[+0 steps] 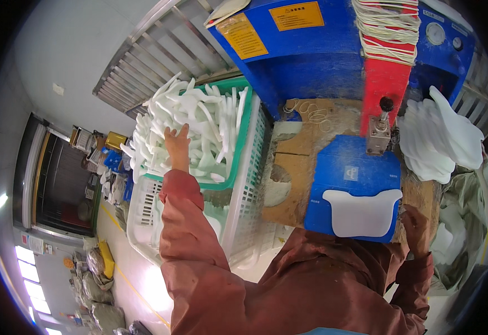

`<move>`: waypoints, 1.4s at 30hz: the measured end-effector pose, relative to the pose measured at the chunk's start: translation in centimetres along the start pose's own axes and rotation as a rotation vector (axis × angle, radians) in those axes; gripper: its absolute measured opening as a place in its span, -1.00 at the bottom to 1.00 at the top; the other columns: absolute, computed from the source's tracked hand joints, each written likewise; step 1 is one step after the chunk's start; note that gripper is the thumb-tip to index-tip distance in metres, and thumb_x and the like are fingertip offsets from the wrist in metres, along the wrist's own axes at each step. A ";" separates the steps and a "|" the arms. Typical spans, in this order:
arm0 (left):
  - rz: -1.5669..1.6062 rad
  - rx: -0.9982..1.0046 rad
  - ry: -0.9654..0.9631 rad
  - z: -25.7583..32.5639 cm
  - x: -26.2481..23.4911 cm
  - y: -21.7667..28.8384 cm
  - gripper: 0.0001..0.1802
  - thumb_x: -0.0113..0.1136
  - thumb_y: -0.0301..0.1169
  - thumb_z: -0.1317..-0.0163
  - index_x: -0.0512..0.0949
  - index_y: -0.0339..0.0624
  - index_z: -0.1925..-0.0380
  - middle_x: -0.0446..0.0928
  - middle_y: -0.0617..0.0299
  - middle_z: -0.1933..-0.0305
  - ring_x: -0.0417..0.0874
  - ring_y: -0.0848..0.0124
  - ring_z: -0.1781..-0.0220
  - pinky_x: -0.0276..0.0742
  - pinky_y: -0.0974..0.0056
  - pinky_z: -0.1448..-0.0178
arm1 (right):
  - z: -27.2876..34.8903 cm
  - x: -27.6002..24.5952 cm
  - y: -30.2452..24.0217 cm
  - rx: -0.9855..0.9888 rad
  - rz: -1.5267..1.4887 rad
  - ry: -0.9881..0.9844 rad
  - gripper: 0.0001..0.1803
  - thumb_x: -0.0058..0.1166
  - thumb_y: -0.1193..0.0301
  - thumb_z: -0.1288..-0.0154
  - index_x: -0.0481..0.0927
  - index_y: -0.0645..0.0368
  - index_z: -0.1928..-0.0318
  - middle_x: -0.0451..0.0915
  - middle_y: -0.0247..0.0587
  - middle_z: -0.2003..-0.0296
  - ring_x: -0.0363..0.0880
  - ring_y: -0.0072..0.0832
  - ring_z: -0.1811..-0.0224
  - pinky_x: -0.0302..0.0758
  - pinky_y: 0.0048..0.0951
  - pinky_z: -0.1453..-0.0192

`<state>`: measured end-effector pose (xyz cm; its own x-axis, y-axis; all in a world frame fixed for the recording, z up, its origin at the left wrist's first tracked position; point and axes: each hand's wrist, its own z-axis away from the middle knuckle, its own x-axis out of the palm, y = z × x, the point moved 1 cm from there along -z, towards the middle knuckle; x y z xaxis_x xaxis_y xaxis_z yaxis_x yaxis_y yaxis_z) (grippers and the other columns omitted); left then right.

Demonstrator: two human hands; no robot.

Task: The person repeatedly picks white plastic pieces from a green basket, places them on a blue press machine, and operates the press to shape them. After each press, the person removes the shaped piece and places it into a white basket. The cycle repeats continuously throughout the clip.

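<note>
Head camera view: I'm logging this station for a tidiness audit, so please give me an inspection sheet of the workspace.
Surface: worn wooden bench carrying a blue block.
Job's things: flat white piece on the block; green crate heaped with white foam pieces.
Clutter: rubber bands; stacked white sheets; white basket.
Grippers: left hand on the heap; right hand at the block's edge.
Cables: nothing seen.
Surroundings: blue machine, bagged goods on the floor.

Pale grey wall (71, 50), metal railing (160, 50), bright windows (29, 271) low left, sacks (96, 290) piled on floor.
</note>
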<state>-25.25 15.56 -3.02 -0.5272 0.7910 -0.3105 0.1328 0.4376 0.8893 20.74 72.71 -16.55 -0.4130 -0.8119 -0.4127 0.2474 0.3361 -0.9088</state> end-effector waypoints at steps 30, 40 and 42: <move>0.913 0.119 -0.786 26.7 -7.1 12.0 -0.62 0.42 -0.25 -0.29 0.60 -0.25 0.01 0.57 0.05 -0.05 0.57 0.15 -0.01 0.56 0.03 -0.01 | -0.6 5.9 -16.2 -0.757 -0.073 -0.475 -0.24 0.51 0.35 -0.29 0.49 0.20 -0.45 0.54 0.10 -0.35 0.49 0.01 -0.44 0.49 -0.03 -0.46; 1.038 -0.519 -1.278 38.5 1.3 6.7 -0.40 0.43 -0.37 -0.30 0.56 -0.34 -0.32 0.47 -0.33 -0.45 0.60 -0.05 -0.41 0.62 -0.11 -0.38 | 2.8 5.8 -11.7 -0.484 -0.206 -0.717 -0.21 0.50 0.33 -0.29 0.48 0.12 -0.50 0.63 0.03 -0.11 0.70 -0.07 -0.08 0.66 -0.13 -0.16; 1.005 -0.627 -1.249 37.9 2.1 6.2 -0.36 0.44 -0.33 -0.33 0.53 -0.38 -0.35 0.40 -0.34 -0.51 0.61 -0.01 -0.42 0.69 -0.03 -0.35 | 2.6 4.8 -10.7 -0.554 0.013 -0.552 -0.22 0.51 0.35 -0.25 0.51 0.14 -0.47 0.63 0.03 -0.09 0.72 -0.03 -0.03 0.69 -0.12 -0.11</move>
<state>6.29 36.08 -10.91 0.5125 0.5898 0.6240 -0.5066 -0.3790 0.7744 18.33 63.95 -8.66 0.1183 -0.8774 -0.4650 -0.2848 0.4186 -0.8623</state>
